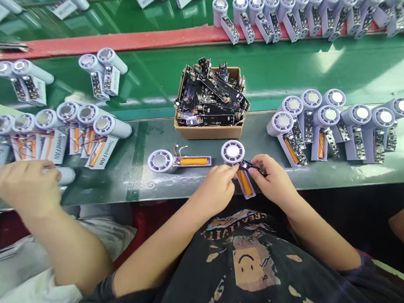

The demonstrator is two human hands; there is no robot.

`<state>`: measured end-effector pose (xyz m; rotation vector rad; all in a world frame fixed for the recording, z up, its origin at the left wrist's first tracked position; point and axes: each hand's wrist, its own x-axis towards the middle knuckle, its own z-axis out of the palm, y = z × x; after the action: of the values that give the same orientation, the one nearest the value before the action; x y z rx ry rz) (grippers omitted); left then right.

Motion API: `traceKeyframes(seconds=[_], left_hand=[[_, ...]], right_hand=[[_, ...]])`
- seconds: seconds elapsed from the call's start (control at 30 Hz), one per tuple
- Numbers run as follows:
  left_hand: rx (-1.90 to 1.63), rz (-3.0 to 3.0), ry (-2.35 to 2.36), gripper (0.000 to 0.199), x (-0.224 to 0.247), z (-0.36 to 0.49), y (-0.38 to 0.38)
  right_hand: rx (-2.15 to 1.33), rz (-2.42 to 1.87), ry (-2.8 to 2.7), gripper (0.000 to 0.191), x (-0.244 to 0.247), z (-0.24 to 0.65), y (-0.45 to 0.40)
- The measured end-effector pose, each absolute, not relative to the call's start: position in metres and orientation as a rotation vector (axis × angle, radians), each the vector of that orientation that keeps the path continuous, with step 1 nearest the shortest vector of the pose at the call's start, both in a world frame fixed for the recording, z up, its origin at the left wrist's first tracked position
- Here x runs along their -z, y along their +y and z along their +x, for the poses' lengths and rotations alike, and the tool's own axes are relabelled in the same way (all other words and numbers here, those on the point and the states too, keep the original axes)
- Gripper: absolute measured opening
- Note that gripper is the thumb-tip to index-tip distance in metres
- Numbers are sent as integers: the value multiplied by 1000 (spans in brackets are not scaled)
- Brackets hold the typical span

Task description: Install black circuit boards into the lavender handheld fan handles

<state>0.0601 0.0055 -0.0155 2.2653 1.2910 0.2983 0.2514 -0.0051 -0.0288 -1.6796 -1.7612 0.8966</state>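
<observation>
A lavender handheld fan lies at the bench's front edge, its handle open and an orange battery cell showing inside. My right hand grips a black circuit board above that handle. Closed at the board's left end, beside the fan head, is my left hand; its fingertips hide whatever they pinch. Left of it lies a second open fan, with loose wires and another orange cell. Behind both fans stands a cardboard box heaped with black circuit boards.
Several fans with boards stand at the right. More open fans stand at the left, where a co-worker's hand reaches in. Beyond a red strip, further fans line the green bench.
</observation>
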Motion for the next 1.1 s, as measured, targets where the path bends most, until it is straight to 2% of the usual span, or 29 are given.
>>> traceKeyframes(seconds=[0.1, 0.2, 0.33, 0.47, 0.63, 0.8, 1.1], left_hand=[[-381, 2348, 1300, 49, 15, 55, -2], [-275, 2577, 1391, 44, 11, 58, -6], [-136, 2806, 1375, 35, 7, 68, -7], [-92, 2893, 1382, 34, 6, 76, -9], [41, 2832, 1417, 38, 3, 85, -13], [196, 2654, 1552, 42, -4, 89, -12], [285, 2480, 1701, 46, -9, 76, -11]], right_hand=[[-826, -1659, -1760, 19, 30, 256, -5], [-802, -1638, -1794, 24, 29, 259, -4], [-767, -1602, -1858, 17, 27, 260, -3], [-719, -1598, -1840, 16, 24, 260, -1], [-705, -1579, -1846, 18, 23, 264, 4], [-688, -1619, -1993, 33, 26, 267, -1], [-644, -1548, -2063, 34, 30, 252, -4]])
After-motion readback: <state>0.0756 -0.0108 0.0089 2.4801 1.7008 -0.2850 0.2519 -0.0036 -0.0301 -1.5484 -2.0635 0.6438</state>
